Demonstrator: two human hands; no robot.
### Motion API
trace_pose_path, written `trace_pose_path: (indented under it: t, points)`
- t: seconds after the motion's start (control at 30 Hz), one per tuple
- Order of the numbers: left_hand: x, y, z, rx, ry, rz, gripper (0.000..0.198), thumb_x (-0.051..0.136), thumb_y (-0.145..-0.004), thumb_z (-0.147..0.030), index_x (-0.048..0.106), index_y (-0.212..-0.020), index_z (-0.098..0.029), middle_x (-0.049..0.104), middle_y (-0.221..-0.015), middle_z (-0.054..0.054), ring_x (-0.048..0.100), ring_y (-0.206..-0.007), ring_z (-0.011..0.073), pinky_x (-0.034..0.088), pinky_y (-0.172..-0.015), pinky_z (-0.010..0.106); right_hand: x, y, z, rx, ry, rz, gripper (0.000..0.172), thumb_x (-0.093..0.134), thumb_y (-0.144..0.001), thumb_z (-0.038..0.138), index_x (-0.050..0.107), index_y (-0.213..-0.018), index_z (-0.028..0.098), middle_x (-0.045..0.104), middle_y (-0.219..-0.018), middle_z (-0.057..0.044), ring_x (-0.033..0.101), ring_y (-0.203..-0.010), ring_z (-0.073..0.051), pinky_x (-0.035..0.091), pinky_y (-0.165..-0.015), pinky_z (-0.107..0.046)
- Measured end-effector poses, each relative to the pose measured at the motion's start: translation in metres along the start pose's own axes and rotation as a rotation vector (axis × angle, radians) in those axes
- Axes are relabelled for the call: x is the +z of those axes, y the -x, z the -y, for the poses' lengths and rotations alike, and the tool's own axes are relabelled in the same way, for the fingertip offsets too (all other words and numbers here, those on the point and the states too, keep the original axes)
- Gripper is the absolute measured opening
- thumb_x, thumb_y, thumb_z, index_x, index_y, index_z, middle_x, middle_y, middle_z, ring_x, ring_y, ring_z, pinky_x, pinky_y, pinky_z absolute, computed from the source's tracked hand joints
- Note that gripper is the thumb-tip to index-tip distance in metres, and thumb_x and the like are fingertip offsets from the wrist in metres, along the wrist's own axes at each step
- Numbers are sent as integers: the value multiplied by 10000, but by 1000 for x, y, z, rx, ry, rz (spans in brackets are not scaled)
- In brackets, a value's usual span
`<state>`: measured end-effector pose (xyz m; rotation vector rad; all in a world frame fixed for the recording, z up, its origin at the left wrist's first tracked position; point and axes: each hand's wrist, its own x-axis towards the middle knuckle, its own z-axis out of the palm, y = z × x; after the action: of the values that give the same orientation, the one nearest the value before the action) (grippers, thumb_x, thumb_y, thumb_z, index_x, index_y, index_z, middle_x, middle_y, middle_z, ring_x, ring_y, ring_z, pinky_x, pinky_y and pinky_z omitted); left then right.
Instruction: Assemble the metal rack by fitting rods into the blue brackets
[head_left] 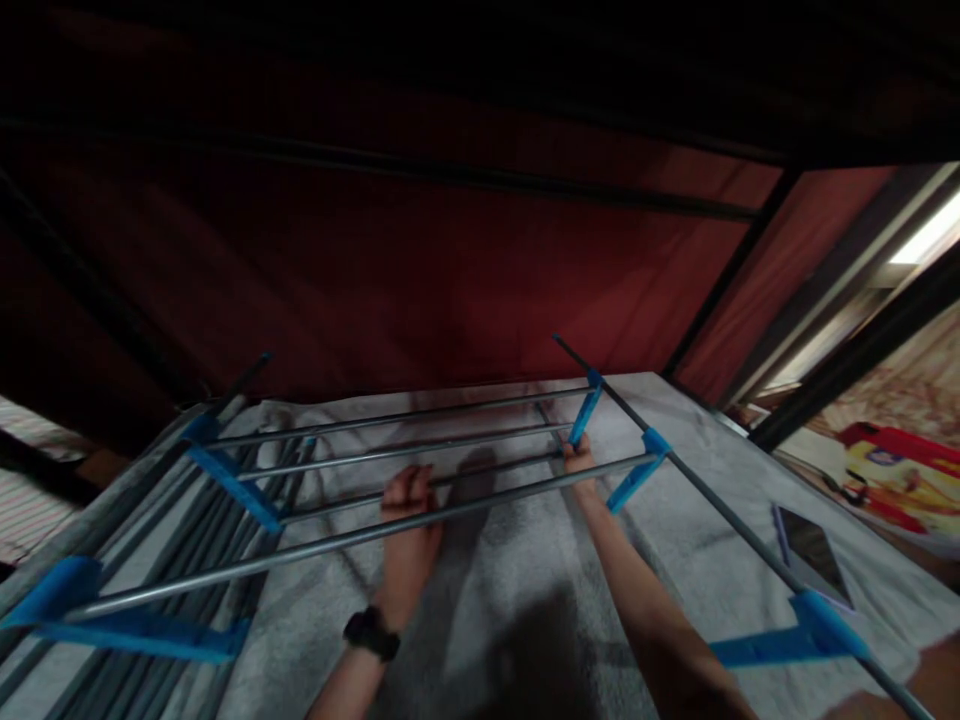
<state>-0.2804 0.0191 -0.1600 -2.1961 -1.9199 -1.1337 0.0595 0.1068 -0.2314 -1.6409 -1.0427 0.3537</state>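
Your left hand (407, 525) curls around a slim grey metal rod (517, 465), well apart from your right hand (580, 470), closed on the lower end of a blue plastic bracket (586, 412) by that rod's right end; both parts sit toward the far edge of the pale grey cloth (525, 550), with grey metal tubes (187, 565) bundled along its left edge and a dark-screened phone (816, 553) near its right edge
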Motion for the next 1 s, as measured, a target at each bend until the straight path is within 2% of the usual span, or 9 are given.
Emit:
trace_pose_path:
  t: [0.07,0.13,0.23,0.37,0.43,0.53,0.8,0.9,1.0]
  points:
    - [22,-24,-46,252,-9,74,431,412,-944,-111,529,-1354,-180,556,-1379,147,506,-1310,282,412,-1126,441,2,-1,3,4,-26,-6,185,451,-849,398,508,-915,235,573,-762,8,542,-733,-176,475,-736,-317]
    - [46,-52,-83,403,-39,153,516,401,-929,-67,475,-1432,-157,525,-1451,152,449,-1381,282,360,-1175,454,3,-4,6,7,-31,-13,199,425,-883,434,478,-871,243,556,-753,5,522,-729,-174,456,-720,-312]
    - [79,-86,-121,530,-87,286,533,379,-933,-48,461,-1456,-100,520,-1474,170,435,-1401,276,324,-1197,436,3,-7,7,-1,-4,-14,221,417,-896,462,464,-867,249,540,-733,6,511,-711,-179,440,-695,-316]
    - [114,-107,-153,559,-138,484,485,350,-976,-95,484,-1442,-92,626,-1319,186,583,-1234,263,438,-1077,402,0,-11,3,-21,7,20,236,432,-902,477,481,-880,248,526,-685,10,517,-661,-182,420,-630,-306]
    - [126,-110,-160,531,-154,546,449,342,-993,-122,529,-1401,-125,661,-1238,168,632,-1139,254,488,-983,371,-1,-12,2,-21,8,41,236,450,-900,477,484,-871,246,514,-651,16,520,-635,-182,414,-602,-299]
    - [134,-113,-161,492,-146,573,399,354,-1003,-151,595,-1318,-186,682,-1181,130,662,-1063,244,507,-886,330,-2,-14,3,-20,13,69,234,456,-902,470,498,-884,240,519,-631,17,528,-616,-185,413,-583,-296]
    - [127,-120,-158,455,-101,622,374,379,-1027,-267,606,-1324,-264,731,-1032,111,694,-967,260,491,-829,336,0,-14,7,-40,60,86,199,430,-914,432,493,-914,244,539,-660,5,557,-646,-186,425,-597,-284]
    - [129,-122,-165,478,-97,650,382,351,-1027,-240,625,-1293,-241,731,-1063,112,691,-1002,259,496,-862,348,0,-15,7,-41,65,94,218,428,-909,440,504,-956,240,553,-677,8,564,-647,-189,442,-599,-289]
    - [137,-122,-174,465,-78,666,395,319,-1004,-145,639,-1235,-136,706,-1155,147,676,-1070,250,503,-912,347,-1,-16,9,-40,74,107,233,428,-898,415,524,-1015,238,570,-700,11,568,-646,-189,452,-599,-295]
